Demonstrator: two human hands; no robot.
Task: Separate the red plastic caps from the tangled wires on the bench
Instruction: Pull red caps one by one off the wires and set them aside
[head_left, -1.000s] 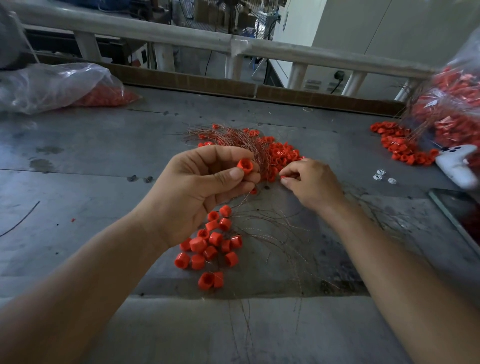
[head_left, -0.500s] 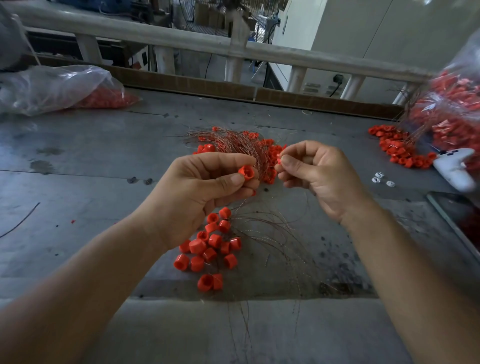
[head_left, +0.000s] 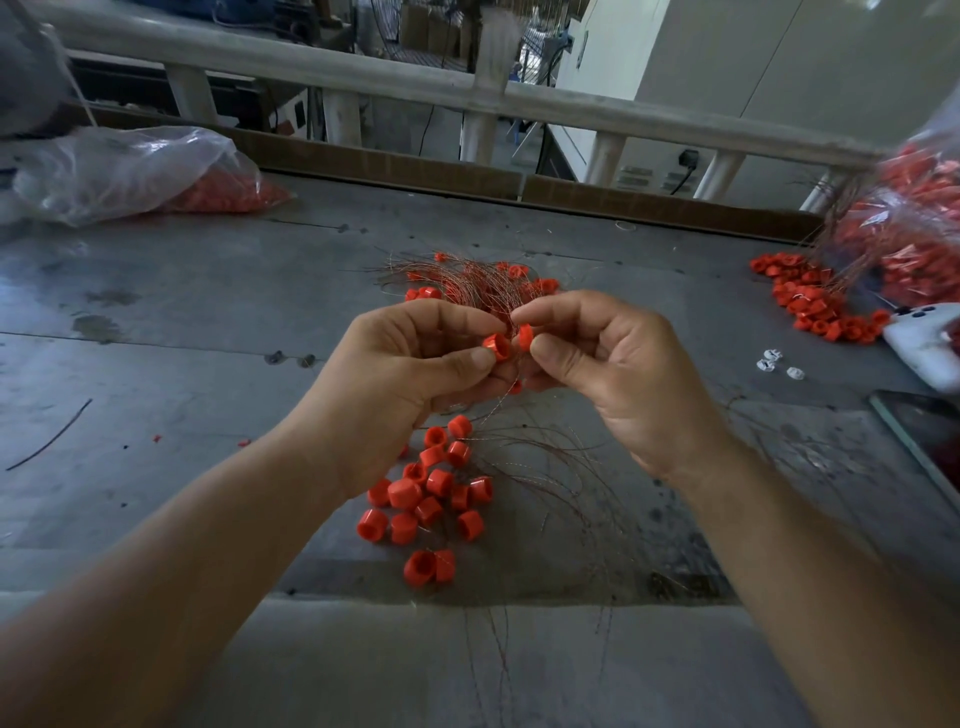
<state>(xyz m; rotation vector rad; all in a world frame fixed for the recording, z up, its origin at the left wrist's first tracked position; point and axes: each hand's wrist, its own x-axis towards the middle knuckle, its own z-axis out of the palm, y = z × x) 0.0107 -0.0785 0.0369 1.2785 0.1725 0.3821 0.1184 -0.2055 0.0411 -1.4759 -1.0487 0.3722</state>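
The left hand (head_left: 405, 374) and right hand (head_left: 597, 364) hide the near wires (head_left: 470, 283) and part of each pinched cap (head_left: 496, 347), while the right edge cuts off a blurred bag (head_left: 914, 228), a white device (head_left: 922, 348) and a dark slab (head_left: 922, 441).

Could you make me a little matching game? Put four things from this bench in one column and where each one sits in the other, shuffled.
Things:
1. pile of loose red caps
2. clear bag
3. tangled wire bundle
4. small white pieces

Places:
A. far left of the bench
B. right side
C. middle, farther back
D. middle, nearest the person

Pairs: 1-D, 2-A, 3-C, 4-B.
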